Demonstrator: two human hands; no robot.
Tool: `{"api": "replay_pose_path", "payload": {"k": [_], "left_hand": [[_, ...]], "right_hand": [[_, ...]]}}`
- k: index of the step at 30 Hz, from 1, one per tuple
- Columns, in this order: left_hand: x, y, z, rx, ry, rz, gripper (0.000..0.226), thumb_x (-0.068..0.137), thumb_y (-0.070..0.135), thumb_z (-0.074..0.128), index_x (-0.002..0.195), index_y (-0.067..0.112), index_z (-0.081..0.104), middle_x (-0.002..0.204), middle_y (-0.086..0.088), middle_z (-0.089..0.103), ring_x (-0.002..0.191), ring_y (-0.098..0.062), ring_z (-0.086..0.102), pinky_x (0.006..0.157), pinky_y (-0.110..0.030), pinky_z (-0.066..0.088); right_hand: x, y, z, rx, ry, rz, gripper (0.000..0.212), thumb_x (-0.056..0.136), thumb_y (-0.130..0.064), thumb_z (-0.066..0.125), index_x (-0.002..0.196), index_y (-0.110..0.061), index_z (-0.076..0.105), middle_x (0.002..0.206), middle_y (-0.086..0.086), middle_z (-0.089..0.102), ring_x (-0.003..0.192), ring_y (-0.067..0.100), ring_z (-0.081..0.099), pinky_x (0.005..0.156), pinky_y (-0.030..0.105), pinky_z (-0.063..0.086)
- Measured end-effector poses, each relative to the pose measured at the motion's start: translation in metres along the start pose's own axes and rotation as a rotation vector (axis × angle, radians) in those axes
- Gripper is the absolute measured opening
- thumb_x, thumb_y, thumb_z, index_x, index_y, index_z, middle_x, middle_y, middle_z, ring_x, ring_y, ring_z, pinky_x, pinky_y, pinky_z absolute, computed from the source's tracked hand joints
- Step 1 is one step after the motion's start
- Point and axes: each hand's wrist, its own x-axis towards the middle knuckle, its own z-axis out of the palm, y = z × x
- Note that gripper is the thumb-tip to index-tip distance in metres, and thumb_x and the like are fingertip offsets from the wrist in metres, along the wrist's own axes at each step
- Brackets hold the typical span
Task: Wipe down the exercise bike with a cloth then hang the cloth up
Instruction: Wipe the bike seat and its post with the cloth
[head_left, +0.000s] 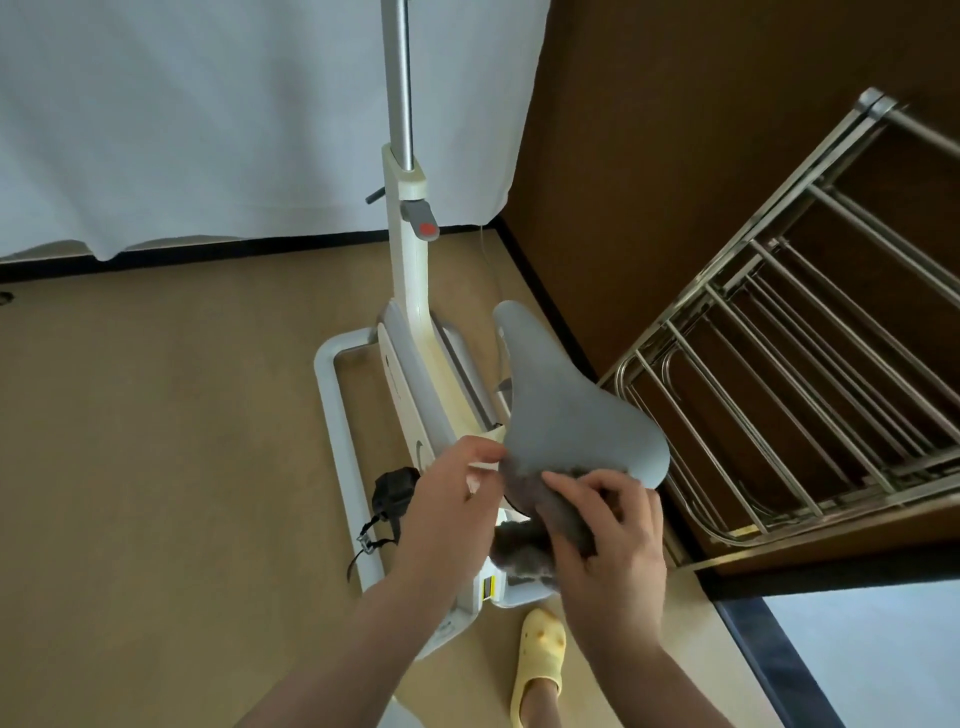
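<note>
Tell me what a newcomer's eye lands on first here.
First the grey saddle of the white exercise bike at centre, with the right hand pressing a dark grey cloth on its rear edge while the left hand touches its side. Next, the steel drying rack at right, and a yellow clog below.

I see a fuzzy grey cloth (524, 545) on a smooth matt saddle (571, 415), glossy white plastic bike frame (410, 291) w/ brushed metal post (397, 78), shiny steel rack (810, 332).
</note>
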Motion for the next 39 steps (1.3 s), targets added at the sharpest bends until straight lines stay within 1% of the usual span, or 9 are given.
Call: {"api": "replay_pose_path", "payload": {"k": [3, 8, 12, 15, 19, 23, 26, 30, 39], "left_hand": [[-0.007, 0.003, 0.006, 0.069, 0.006, 0.101, 0.018, 0.096, 0.018, 0.050, 0.104, 0.033, 0.058, 0.106, 0.015, 0.059, 0.098, 0.002, 0.056, 0.077, -0.010, 0.044], [-0.010, -0.002, 0.012, 0.183, 0.048, 0.258, 0.024, 0.094, 0.015, 0.051, 0.107, 0.030, 0.062, 0.112, 0.016, 0.057, 0.106, -0.005, 0.055, 0.082, -0.018, 0.050], [-0.011, 0.004, 0.019, 0.261, 0.049, 0.318, 0.025, 0.092, 0.019, 0.050, 0.112, 0.029, 0.063, 0.115, 0.017, 0.056, 0.111, -0.002, 0.047, 0.084, -0.001, 0.035], [-0.010, 0.003, 0.022, 0.300, 0.046, 0.350, 0.032, 0.088, 0.010, 0.057, 0.114, 0.025, 0.065, 0.120, 0.015, 0.055, 0.115, -0.002, 0.042, 0.084, 0.005, 0.028], [-0.009, 0.004, 0.028, 0.351, 0.017, 0.427, 0.030, 0.087, 0.016, 0.056, 0.114, 0.024, 0.066, 0.121, 0.014, 0.055, 0.113, -0.003, 0.041, 0.082, -0.007, 0.038], [-0.005, 0.010, 0.036, 0.442, 0.065, 0.480, 0.035, 0.082, 0.032, 0.045, 0.109, 0.027, 0.068, 0.117, 0.015, 0.059, 0.111, -0.008, 0.049, 0.099, -0.027, 0.035], [-0.002, 0.014, 0.041, 0.499, 0.070, 0.528, 0.036, 0.082, 0.034, 0.043, 0.108, 0.027, 0.067, 0.115, 0.014, 0.061, 0.109, -0.010, 0.051, 0.102, -0.023, 0.024], [0.002, 0.019, 0.049, 0.527, 0.060, 0.545, 0.037, 0.082, 0.033, 0.044, 0.109, 0.025, 0.069, 0.116, 0.013, 0.060, 0.110, -0.010, 0.051, 0.103, -0.021, 0.020], [0.012, 0.026, 0.070, 0.569, 0.033, 0.487, 0.041, 0.082, 0.038, 0.040, 0.113, 0.030, 0.064, 0.120, 0.016, 0.056, 0.117, -0.010, 0.044, 0.105, -0.026, 0.020]], "right_hand": [[-0.008, -0.002, 0.003, 0.012, 0.020, -0.004, 0.033, 0.072, -0.003, 0.080, 0.101, -0.018, 0.073, 0.103, 0.000, 0.052, 0.096, 0.008, 0.041, 0.072, 0.011, 0.037], [0.004, 0.004, 0.000, 0.134, 0.150, 0.263, 0.026, 0.084, -0.015, 0.072, 0.110, -0.020, 0.071, 0.107, -0.011, 0.045, 0.099, 0.013, 0.050, 0.074, 0.038, 0.056], [0.002, 0.012, -0.003, 0.024, 0.067, -0.025, 0.023, 0.088, -0.027, 0.061, 0.107, -0.020, 0.071, 0.105, -0.004, 0.051, 0.094, 0.013, 0.053, 0.067, 0.028, 0.053], [0.006, 0.014, -0.002, 0.158, 0.232, 0.402, 0.023, 0.090, -0.025, 0.063, 0.112, -0.024, 0.065, 0.109, -0.010, 0.044, 0.101, 0.009, 0.051, 0.080, 0.034, 0.054], [0.000, 0.008, 0.000, 0.171, 0.170, 0.284, 0.022, 0.091, -0.022, 0.061, 0.110, -0.031, 0.060, 0.110, -0.015, 0.040, 0.101, 0.000, 0.049, 0.077, 0.029, 0.054], [0.019, 0.015, -0.002, 0.276, 0.293, 0.594, 0.031, 0.090, -0.020, 0.063, 0.100, -0.049, 0.056, 0.102, -0.025, 0.040, 0.102, -0.008, 0.045, 0.086, 0.026, 0.046], [0.012, 0.008, -0.002, 0.190, 0.193, 0.363, 0.027, 0.088, -0.017, 0.066, 0.107, -0.035, 0.067, 0.106, -0.018, 0.043, 0.104, 0.005, 0.046, 0.082, 0.015, 0.040], [0.029, 0.035, -0.010, 0.265, 0.238, 0.587, 0.023, 0.091, -0.023, 0.062, 0.109, -0.037, 0.063, 0.106, -0.018, 0.044, 0.106, 0.008, 0.048, 0.088, 0.027, 0.047], [0.052, 0.060, -0.023, 0.309, 0.034, 0.618, 0.025, 0.093, -0.020, 0.058, 0.113, -0.033, 0.064, 0.114, -0.012, 0.057, 0.107, 0.008, 0.053, 0.092, 0.034, 0.049]]}}
